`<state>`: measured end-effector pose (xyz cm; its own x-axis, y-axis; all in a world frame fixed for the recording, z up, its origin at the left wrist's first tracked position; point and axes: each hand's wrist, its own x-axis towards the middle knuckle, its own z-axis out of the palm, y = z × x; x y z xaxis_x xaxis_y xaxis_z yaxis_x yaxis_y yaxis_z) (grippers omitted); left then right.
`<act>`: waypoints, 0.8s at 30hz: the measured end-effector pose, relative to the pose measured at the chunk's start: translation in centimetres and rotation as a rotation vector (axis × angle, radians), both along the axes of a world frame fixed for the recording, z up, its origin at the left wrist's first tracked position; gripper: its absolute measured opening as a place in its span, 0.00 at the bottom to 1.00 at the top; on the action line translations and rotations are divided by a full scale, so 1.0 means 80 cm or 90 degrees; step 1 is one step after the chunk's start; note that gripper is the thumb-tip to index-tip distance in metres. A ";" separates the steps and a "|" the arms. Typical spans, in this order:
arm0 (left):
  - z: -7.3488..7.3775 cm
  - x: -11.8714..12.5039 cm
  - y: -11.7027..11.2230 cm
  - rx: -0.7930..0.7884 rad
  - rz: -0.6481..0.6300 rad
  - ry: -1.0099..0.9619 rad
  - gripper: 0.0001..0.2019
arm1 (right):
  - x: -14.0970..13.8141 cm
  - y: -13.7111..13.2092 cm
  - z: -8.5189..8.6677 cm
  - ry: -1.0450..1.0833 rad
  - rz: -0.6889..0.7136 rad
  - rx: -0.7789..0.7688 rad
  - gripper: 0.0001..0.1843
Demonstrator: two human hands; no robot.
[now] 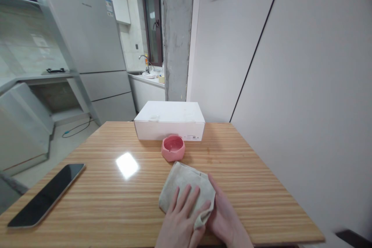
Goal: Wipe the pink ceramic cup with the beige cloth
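Note:
A folded beige cloth lies at the near middle of the table, a little in front of a pink faceted bowl with a notched rim. My left hand rests on top of the cloth with its fingers spread. Between its thumb and index finger it grips a bunched fold at the cloth's near right corner. My right hand is closed around the cloth's right edge, and most of its fingers are hidden beneath the fabric.
Behind the bowl sits a closed white box. A dark-screened phone lies at the left of the wooden table. A plain wall runs along the right side. Beyond stand a fridge and a sink counter.

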<state>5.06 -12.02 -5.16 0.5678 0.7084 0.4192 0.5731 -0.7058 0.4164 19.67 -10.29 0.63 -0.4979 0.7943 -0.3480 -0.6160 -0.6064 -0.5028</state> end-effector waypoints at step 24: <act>0.086 -0.067 0.164 -0.125 0.221 -0.303 0.48 | 0.054 -0.002 -0.016 -0.065 -0.219 -0.164 0.05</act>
